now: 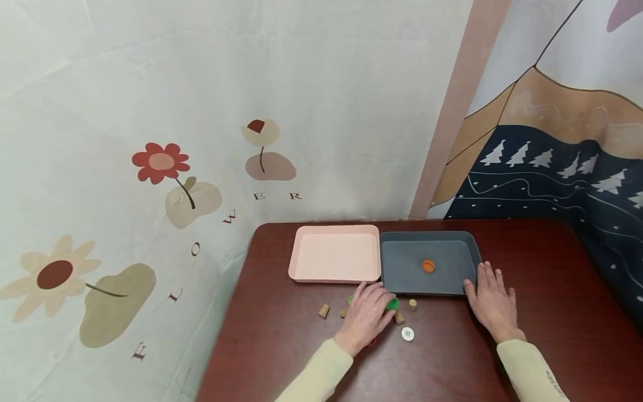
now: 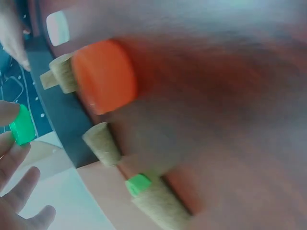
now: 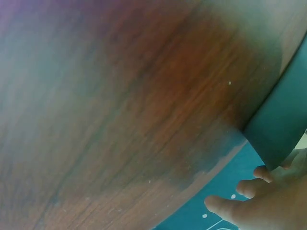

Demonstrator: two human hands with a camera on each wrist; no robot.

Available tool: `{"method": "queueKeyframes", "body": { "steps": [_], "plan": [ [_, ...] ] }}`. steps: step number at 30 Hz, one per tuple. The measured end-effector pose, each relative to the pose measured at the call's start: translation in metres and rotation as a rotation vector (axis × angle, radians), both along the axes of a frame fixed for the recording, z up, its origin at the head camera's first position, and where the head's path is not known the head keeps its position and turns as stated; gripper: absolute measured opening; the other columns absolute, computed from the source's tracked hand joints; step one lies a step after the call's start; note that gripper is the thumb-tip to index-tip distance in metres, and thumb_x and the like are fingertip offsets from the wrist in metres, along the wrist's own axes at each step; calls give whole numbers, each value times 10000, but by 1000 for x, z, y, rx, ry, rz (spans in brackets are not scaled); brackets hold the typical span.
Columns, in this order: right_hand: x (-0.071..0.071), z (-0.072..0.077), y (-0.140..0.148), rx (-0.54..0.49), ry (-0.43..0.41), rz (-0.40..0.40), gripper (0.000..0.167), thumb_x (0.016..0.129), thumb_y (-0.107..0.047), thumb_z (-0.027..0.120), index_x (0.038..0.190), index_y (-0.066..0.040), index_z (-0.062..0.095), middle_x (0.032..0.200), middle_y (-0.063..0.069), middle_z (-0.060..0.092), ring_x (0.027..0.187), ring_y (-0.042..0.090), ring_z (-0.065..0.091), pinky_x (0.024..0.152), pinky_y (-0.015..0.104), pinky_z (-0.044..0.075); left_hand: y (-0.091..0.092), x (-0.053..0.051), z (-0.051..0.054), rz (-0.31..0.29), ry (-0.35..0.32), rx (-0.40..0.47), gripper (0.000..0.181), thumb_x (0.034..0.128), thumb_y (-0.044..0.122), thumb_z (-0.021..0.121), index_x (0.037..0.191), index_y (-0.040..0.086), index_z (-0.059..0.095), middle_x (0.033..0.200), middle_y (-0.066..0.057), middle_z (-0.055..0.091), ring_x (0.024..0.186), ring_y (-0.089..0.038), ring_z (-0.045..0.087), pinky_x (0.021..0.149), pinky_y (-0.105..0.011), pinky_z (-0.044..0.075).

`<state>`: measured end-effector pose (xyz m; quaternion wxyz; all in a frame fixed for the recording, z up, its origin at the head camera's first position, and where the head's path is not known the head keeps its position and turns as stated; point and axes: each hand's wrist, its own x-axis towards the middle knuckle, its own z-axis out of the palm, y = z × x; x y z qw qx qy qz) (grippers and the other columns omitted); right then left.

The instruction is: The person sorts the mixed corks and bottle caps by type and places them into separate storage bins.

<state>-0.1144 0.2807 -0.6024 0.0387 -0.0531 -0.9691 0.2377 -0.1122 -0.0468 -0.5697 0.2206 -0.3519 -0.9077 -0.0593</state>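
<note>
My left hand (image 1: 365, 312) is over the table just in front of the trays. Its thumb and finger pinch a green bottle cap (image 2: 22, 125), which the left wrist view shows held off the table. At the grey tray (image 1: 402, 268), my right hand (image 1: 493, 298) rests on the right edge with its fingers spread. An orange cap (image 1: 428, 266) lies inside that tray. Near the left hand are a cork (image 1: 399, 317), another cork (image 1: 412, 305) and a white cap (image 1: 407, 334). A red-orange cap (image 2: 105, 76) stands large in the left wrist view, mostly hidden under the wrist from above.
A pink tray (image 1: 335, 254) adjoins the grey one on its left. Left of the left hand lie a cork (image 1: 324, 311) and a second green cap (image 1: 350, 300), partly covered by the fingers. Printed cloth hangs behind the dark wooden table (image 1: 271, 335).
</note>
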Motion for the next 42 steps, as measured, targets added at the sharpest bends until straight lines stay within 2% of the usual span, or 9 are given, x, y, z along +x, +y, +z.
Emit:
{"method": "queueKeyframes", "body": {
  "steps": [9, 15, 19, 23, 28, 37, 42],
  "plan": [
    [-2, -1, -1, 4, -2, -4, 712, 1113, -386, 395, 1589, 108, 207, 1670, 305, 135, 1528, 531, 86, 1059, 828, 146, 22, -24, 13, 21, -25, 61, 261, 913, 368, 799, 1128, 233, 741, 1156, 84, 715, 1263, -146, 605, 1085, -451, 469],
    [-1, 0, -1, -2, 0, 0, 711, 1117, -382, 399, 1587, 114, 201, 1674, 305, 112, 1531, 526, 68, 1063, 823, 144, 32, -39, 13, 35, -54, 79, 262, 904, 350, 809, 1118, 215, 740, 1141, 73, 714, 1223, -150, 622, 1066, -434, 485],
    [-1, -2, -1, 2, -2, -5, 707, 1118, -379, 396, 1587, 114, 203, 1677, 299, 101, 1533, 522, 67, 1065, 821, 148, 38, -48, 12, 41, -48, 64, 274, 905, 361, 807, 1127, 214, 743, 1113, 76, 710, 1154, -136, 642, 1039, -389, 497],
    [-1, -1, 1, 2, 0, -9, 704, 1118, -376, 386, 1583, 119, 202, 1678, 298, 94, 1531, 526, 74, 1063, 818, 155, 48, -58, 12, 34, -53, 32, 244, 923, 351, 790, 1121, 216, 748, 1071, 85, 700, 1067, -119, 653, 996, -341, 507],
    [-2, -2, 2, 2, 9, -11, 700, 1118, -371, 379, 1585, 118, 200, 1678, 297, 103, 1525, 533, 94, 1062, 814, 164, 61, -68, 13, 27, -77, -28, 216, 937, 348, 773, 1115, 226, 759, 1061, 90, 708, 1046, -107, 662, 969, -327, 516],
    [-2, -5, -1, -15, 1, -9, 709, 1122, -389, 356, 1601, 99, 169, 1686, 286, 78, 1525, 530, 103, 1063, 805, 173, 77, -81, 12, 34, -96, -148, 222, 939, 352, 768, 1132, 243, 777, 1094, 94, 721, 1080, -86, 671, 978, -329, 516],
    [-1, -4, -2, -15, 6, -11, 706, 1121, -383, 362, 1597, 104, 177, 1681, 294, 94, 1518, 536, 121, 1055, 808, 180, 84, -86, 11, 43, -136, -187, 184, 952, 316, 760, 1120, 248, 788, 1085, 94, 733, 1057, -90, 687, 940, -337, 535]
  ]
}}
